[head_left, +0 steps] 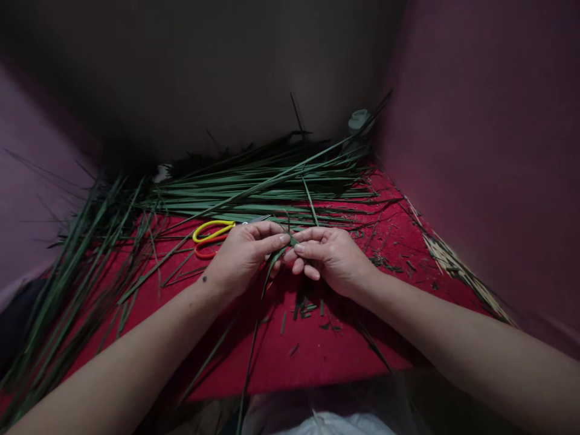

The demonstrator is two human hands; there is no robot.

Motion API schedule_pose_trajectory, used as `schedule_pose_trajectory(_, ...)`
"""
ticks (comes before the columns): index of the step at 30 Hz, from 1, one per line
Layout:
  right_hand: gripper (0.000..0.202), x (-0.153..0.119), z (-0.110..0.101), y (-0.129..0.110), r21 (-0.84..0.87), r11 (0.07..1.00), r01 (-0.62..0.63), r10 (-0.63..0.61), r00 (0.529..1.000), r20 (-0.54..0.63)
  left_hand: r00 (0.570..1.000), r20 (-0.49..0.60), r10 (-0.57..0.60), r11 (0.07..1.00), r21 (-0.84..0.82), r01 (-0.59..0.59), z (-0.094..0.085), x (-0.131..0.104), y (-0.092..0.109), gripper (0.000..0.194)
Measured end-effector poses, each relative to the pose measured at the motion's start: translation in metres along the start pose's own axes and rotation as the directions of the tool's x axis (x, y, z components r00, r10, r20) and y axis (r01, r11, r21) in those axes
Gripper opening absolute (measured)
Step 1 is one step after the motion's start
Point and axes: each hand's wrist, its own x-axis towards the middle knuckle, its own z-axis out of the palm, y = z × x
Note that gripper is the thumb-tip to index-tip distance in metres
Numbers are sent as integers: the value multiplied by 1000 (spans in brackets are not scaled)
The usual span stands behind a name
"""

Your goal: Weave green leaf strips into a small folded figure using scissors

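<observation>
Thumb and forefinger of my left hand (254,248) pinch a small folded piece of green leaf strip (292,240). From the other side, my right hand (328,257) pinches the same piece, its lower fingers loosely curled. A long leaf end hangs from between the hands towards the table's front edge, and thin tips stick up above the fingers. Just beyond my left hand lie scissors (209,232) with one yellow and one red handle loop, the blades partly hidden behind the hand. The inner side of the folded piece is covered by my fingertips.
Long green leaves (254,187) are heaped across the back of the red cloth (353,344), and more leaves (67,290) hang over its left side. Cut scraps (308,308) lie below my hands. A pale jar (359,119) stands back right; thin pale sticks (457,266) line the right wall.
</observation>
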Motion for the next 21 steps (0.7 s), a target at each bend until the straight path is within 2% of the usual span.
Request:
schedule_pose_trajectory(4, 18, 0, 3, -1, -27, 1000, 8, -8, 1000, -18, 999, -32, 38, 999, 34, -37, 1, -2, 0, 16)
schedule_pose_trajectory(10, 16, 0, 1, -1, -74, 995, -62, 57, 996, -63, 994, -25, 107, 947, 306, -95, -1, -4, 3, 16)
schedule_pose_trajectory(15, 15, -1, 4, -3, -95, 995, -27, 18, 995, -94, 965, 90, 245, 802, 541, -254, -2, -6, 8, 14)
schedule_pose_trajectory(19, 15, -2, 6, -3, -90, 996, -9, 0, 995, -101, 902, 159, 402, 596, 702, -390, -2, -7, 5, 18)
schedule_pose_trajectory(21, 15, -2, 5, -2, -88, 996, -4, -5, 995, -103, 884, 187, 429, 554, 718, -421, -2, -8, 5, 19)
